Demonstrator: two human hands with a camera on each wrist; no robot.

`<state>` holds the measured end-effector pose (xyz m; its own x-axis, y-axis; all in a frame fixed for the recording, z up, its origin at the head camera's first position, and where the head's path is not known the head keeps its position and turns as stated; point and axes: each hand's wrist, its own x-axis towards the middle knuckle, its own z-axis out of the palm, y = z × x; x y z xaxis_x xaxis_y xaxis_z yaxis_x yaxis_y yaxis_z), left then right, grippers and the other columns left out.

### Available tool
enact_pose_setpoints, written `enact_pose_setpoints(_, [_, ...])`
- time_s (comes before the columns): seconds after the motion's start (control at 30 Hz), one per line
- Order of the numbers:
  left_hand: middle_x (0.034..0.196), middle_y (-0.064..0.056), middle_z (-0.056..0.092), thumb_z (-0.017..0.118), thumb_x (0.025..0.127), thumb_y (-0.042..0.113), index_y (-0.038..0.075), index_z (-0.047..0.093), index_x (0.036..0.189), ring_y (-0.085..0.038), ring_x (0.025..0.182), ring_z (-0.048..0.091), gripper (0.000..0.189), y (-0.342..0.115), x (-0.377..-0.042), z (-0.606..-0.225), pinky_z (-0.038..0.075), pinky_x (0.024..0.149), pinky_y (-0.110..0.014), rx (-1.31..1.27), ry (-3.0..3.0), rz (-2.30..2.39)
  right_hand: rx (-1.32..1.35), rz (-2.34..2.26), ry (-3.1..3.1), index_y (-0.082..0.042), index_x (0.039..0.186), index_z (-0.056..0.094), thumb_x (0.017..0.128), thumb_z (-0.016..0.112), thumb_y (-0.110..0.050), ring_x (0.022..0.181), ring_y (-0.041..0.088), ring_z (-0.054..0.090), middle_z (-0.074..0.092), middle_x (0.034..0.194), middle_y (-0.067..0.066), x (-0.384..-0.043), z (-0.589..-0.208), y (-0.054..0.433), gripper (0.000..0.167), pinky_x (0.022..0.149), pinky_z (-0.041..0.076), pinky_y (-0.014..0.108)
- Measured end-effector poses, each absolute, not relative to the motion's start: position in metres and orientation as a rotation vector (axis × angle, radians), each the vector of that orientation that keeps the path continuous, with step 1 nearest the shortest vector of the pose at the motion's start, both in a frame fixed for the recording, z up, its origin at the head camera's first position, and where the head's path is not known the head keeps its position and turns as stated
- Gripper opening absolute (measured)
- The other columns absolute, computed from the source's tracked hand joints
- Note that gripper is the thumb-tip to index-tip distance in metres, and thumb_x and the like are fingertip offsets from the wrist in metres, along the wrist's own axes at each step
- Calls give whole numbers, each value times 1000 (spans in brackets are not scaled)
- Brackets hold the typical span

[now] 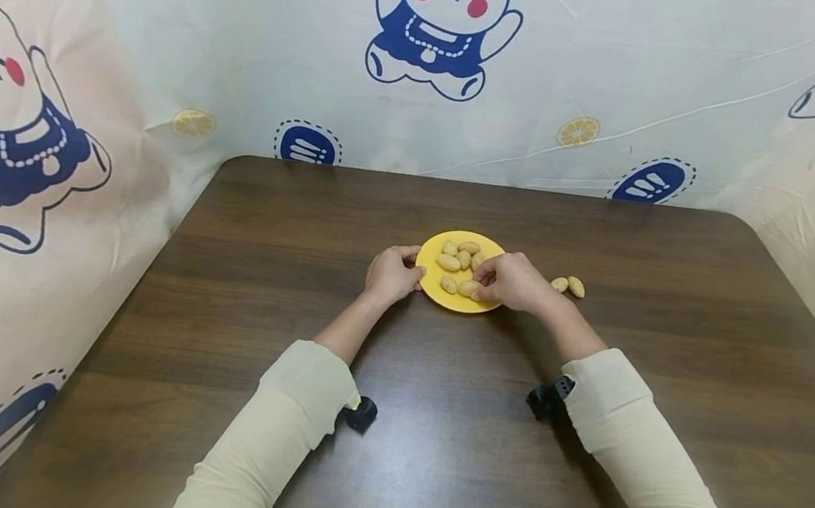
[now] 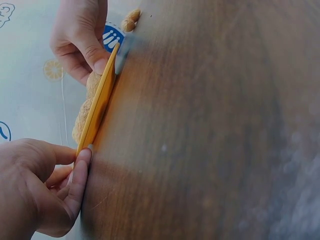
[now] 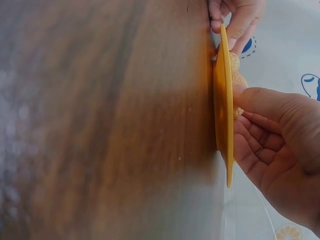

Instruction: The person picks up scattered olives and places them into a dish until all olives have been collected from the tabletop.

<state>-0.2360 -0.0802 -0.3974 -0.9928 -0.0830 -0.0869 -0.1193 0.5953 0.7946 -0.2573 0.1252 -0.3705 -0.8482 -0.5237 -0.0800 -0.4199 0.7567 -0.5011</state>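
Observation:
A yellow plate (image 1: pixel 447 301) bears several peanuts in their shells (image 1: pixel 448 262). At its left edge my left hand (image 1: pixel 392 275) pinches the rim, thumb on top and fingers below in the left wrist view. Over the right part of the plate, my right hand (image 1: pixel 519 283) pinches a peanut (image 1: pixel 467 288) between thumb and fingers, close over the plate's surface. The right wrist view shows the right thumb (image 3: pixel 262 102) against a shell, the other fingers curled at the plate's edge.
Two more peanuts (image 1: pixel 575 287) lie on the brown wooden table (image 1: pixel 448 426), right of the plate and just beyond the right wrist. A printed cloth (image 1: pixel 273 46) hangs behind the table and along its sides. Each wrist wears a small black camera (image 1: pixel 361 415).

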Motion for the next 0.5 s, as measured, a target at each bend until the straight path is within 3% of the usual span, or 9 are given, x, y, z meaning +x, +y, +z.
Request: enact_pose_setpoints(0.5, [107, -1, 58, 62, 88, 15, 12, 55, 130, -7, 56, 60, 42, -80, -237, -397, 43, 55, -21, -180, 2764, 1378, -721, -735, 2734, -5, 96, 72, 78, 74, -14, 78, 16, 58, 65, 84, 3, -255, -368, 126, 20, 70, 48, 31])
